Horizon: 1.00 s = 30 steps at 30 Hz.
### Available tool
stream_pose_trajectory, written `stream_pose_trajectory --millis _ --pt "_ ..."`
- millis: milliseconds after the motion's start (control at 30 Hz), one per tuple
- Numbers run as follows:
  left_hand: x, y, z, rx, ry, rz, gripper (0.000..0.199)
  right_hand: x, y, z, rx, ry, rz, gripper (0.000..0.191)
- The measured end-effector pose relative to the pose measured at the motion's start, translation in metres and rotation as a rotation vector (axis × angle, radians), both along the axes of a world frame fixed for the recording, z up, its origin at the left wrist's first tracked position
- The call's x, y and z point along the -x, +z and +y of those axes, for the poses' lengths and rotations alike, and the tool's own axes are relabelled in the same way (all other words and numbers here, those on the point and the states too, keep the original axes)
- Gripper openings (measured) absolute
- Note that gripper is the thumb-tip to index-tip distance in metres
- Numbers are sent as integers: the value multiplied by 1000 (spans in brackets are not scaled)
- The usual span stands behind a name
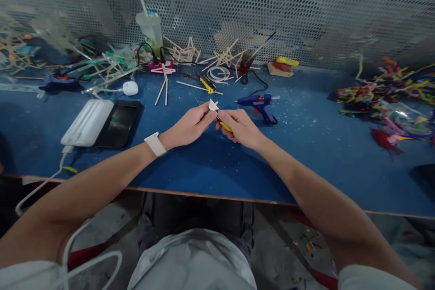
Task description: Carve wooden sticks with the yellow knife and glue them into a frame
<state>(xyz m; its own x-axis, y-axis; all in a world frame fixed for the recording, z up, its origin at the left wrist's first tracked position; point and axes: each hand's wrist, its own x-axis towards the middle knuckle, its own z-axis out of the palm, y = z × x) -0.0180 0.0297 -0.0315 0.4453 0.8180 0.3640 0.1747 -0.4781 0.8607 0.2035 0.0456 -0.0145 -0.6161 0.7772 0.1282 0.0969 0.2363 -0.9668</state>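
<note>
Where the left hand (194, 124) pinches it, a white piece (213, 105) juts upward.

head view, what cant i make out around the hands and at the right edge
All in the head view:
- Yellow item: its full shape, covered by the right hand.
- White piece: what it is; too small, its lower part behind fingertips.
- Colourful strands: single pieces blurred; cut off by the right edge.
- Dark object: cut off by the right edge.

White wristband (156, 144), pale short sleeves (372, 277)
</note>
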Motion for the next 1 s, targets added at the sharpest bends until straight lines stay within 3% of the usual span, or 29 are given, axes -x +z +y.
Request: stream_pose_trajectory --millis 200,533,767,1000 --pt "1 5 -2 -110 67 92 61 1 2 -1 28 0 0 73" --pt "-12 7 -12 -167 239 -2 54 12 -1 -11 -53 -136 68 72" --pt "-12 10 -13 -229 309 38 61 17 -3 -16 -93 -209 71 73" --pt "-11 13 -14 -210 340 41 71 18 -6 -18 -33 -222 93 72"
